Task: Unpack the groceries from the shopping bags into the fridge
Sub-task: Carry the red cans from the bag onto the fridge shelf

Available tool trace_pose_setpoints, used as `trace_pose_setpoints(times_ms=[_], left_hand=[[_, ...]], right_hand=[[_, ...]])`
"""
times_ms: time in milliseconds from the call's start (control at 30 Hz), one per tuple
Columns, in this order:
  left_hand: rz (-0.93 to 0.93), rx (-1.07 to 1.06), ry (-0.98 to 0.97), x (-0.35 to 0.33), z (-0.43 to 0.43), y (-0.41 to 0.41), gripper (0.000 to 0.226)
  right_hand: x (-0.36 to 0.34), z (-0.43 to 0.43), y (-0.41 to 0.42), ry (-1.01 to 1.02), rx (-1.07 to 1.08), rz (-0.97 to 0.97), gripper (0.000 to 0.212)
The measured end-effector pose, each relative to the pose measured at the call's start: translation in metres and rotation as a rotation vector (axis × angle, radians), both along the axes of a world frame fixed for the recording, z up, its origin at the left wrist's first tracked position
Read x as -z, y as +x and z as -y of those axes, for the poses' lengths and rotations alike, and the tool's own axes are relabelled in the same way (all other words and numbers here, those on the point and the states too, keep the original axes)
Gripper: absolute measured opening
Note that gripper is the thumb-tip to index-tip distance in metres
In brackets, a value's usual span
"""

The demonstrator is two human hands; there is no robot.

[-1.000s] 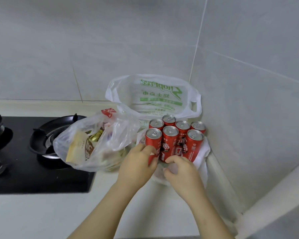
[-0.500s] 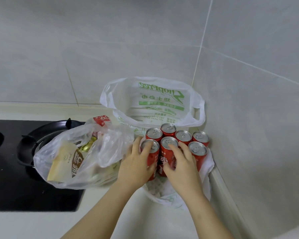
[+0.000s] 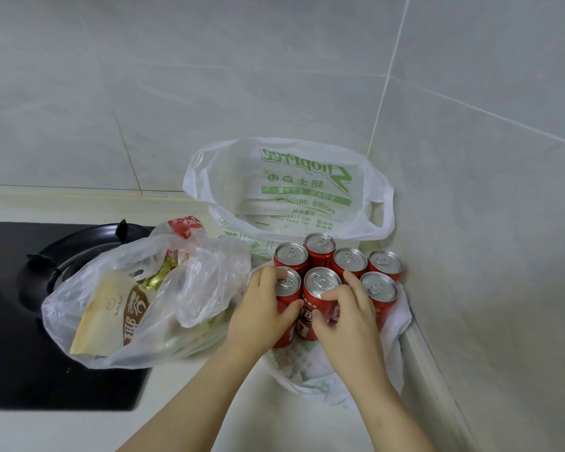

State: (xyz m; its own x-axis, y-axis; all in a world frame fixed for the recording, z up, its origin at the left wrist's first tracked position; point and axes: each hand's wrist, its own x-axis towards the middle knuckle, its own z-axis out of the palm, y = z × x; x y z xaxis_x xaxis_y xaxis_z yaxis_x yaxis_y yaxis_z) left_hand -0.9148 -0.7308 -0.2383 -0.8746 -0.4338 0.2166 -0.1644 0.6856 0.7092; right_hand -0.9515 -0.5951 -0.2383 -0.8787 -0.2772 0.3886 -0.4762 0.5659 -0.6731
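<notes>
Seven red aluminium drink cans with silver pull-tab tops (image 3: pixel 349 260) stand upright in a tight cluster in the corner where the two grey tiled walls (image 3: pixel 470 190) meet: four at the back, three in front. They sit on the flattened lower part of a white plastic shopping bag with green print (image 3: pixel 291 190), whose rear side and handles stand up behind them. Your left hand (image 3: pixel 261 309) grips the front-left can (image 3: pixel 287 283): the fingers curl round its left side up near the rim, and the thumb lies across its front. Your right hand (image 3: pixel 348 319) grips the front-middle can (image 3: pixel 320 280), with the thumb at the near edge of its top and the fingers hooked in behind it, wedged between that can and the front-right one (image 3: pixel 379 287). So both cans you hold are directly inside your grips and touch each other, and your two thumbs nearly meet between them. Both cans look upright; whether their bases are on the bag, you cannot tell, since your hands cover them. Just to the left, touching your left wrist, a clear plastic bag (image 3: pixel 196 288) lies slumped with a beige-and-brown packet (image 3: pixel 111 316) inside. It rests partly on the pale countertop (image 3: pixel 209 406) and partly on a black glass gas hob (image 3: pixel 13 360), against the black burner ring (image 3: pixel 79 252).
</notes>
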Motion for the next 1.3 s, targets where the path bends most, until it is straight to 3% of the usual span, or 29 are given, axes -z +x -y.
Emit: trace_pose_setpoints(times_ms=[67,200,400,633,867,1133,1300], left_hand=[[-0.003,0.003,0.008,0.001,0.001,-0.001,0.046],[0.007,0.007,0.028,0.002,0.002,-0.001,0.046],[0.029,0.031,0.039,0.003,0.004,0.006,0.054],[0.034,0.066,0.093,-0.004,0.011,0.016,0.051],[0.095,0.087,0.023,-0.01,0.003,0.013,0.05],[0.021,0.106,0.087,0.001,0.003,0.015,0.052],[-0.096,0.097,0.28,0.014,0.001,0.015,0.053]], right_hand=[[0.0,0.001,-0.001,-0.026,0.017,0.013,0.02],[0.0,0.002,-0.004,-0.015,-0.003,0.058,0.046],[0.004,0.003,-0.005,-0.03,-0.009,0.047,0.056],[0.001,0.003,-0.006,-0.017,-0.018,0.041,0.057],[-0.005,-0.002,-0.007,-0.016,-0.038,0.058,0.053],[-0.016,-0.006,-0.004,-0.012,-0.077,0.228,0.046],[-0.005,-0.005,-0.006,-0.13,-0.073,0.327,0.085]])
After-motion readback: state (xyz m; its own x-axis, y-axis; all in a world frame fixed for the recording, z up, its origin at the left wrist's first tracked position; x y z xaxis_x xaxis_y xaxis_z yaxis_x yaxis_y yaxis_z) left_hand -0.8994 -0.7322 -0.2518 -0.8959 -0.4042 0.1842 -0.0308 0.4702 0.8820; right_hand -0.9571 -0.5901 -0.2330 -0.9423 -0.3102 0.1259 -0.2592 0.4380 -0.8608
